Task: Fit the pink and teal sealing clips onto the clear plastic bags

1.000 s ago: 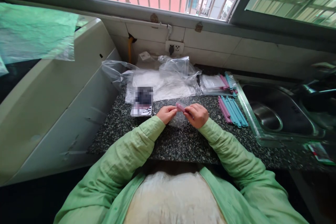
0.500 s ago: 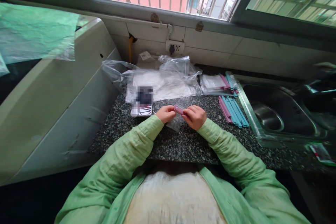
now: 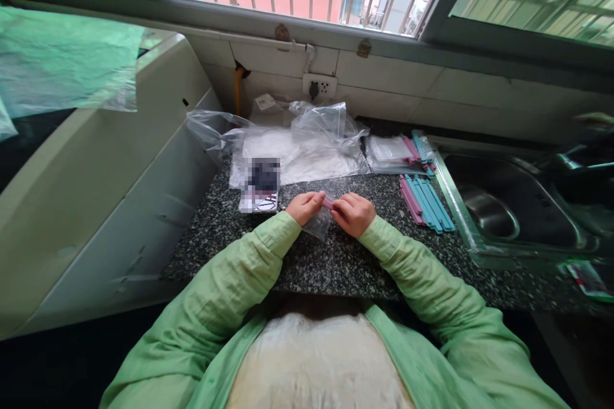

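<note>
Both forearms come in low over the counter (image 3: 336, 262), green sleeves bunched at the wrists, and the hands meet just above the speckled stone; the left hand (image 3: 303, 206) is curled with fingertips pressed together on one end of a pink clip (image 3: 328, 203), the right hand (image 3: 354, 213) curled the same way, pinching the other end; knuckles face up, thumbs tucked under. Only a short stretch of the clip shows between the fingers, a slim pink bar lying roughly level; a small clear bag (image 3: 320, 223) hangs from it, crinkled, its lower edge reaching the counter beneath the hands.

Just left of the left hand lies a phone (image 3: 260, 186), flat on the stone. Behind the hands a heap of clear plastic (image 3: 297, 147) is spread against the tiled wall; to the right, well apart from the right hand, a row of pink and blue clips (image 3: 425, 202) lies side by side near the sink (image 3: 503, 211); more bags with clips (image 3: 400, 152) sit behind that row.
</note>
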Tool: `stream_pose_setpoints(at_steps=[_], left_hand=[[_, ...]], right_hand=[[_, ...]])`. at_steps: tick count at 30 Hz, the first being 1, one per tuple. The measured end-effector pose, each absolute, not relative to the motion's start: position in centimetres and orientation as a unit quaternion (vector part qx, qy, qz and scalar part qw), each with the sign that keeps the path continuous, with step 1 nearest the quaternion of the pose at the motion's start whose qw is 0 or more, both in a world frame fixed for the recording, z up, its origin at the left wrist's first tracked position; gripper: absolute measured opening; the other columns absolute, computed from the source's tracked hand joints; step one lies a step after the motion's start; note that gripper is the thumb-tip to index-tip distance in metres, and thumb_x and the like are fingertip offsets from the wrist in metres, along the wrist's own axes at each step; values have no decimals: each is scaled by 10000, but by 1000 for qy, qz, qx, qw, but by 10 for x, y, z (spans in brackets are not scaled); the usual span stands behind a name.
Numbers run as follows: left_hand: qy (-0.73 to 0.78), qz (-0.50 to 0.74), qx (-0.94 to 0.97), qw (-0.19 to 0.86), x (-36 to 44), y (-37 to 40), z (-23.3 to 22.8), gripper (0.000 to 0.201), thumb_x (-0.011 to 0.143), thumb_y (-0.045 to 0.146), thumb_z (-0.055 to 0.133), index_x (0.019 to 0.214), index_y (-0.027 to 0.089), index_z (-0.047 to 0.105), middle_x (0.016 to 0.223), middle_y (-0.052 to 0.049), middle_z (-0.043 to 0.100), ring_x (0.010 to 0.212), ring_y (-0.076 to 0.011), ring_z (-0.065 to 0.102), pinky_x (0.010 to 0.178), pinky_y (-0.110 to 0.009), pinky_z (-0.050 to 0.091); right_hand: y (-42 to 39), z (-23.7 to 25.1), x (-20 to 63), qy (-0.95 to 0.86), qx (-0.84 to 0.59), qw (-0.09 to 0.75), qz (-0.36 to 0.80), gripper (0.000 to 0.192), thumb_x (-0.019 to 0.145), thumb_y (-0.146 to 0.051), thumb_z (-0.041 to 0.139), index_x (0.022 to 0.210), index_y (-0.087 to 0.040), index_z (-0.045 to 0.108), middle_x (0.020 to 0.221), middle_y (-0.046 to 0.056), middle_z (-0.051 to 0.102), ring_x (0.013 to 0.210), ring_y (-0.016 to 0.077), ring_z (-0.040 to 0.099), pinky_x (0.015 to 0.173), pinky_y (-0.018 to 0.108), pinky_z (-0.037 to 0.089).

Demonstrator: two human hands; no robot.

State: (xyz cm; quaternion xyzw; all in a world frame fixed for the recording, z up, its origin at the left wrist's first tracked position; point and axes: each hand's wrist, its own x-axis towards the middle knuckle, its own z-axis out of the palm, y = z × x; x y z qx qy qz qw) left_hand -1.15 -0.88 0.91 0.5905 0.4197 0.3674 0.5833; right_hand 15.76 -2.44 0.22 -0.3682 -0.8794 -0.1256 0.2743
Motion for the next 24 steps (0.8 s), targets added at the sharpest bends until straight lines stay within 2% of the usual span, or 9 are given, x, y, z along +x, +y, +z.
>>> stream_pose_setpoints(at_steps=[7, 24], left_hand=[[447, 403, 542, 587, -5, -9, 2, 513, 674, 621, 452, 499, 139, 443, 423, 44, 352, 408, -57, 314, 402, -210, 227], [418, 409, 511, 630, -2, -13, 11, 520, 613, 635, 524, 452, 155, 403, 331, 72, 302, 312, -26, 240, 349, -206, 133]], right_hand=[[-26, 3, 156, -882, -367, 269, -123, 220, 814, -293, 428, 716, -162, 575, 664, 45, 566, 642, 146, 453, 617, 266, 357], [-28, 7, 158, -854, -360, 352, -130, 190, 790, -312, 501, 699, -164, 579, 624, 24, 550, 590, 108, 475, 565, 219, 377]])
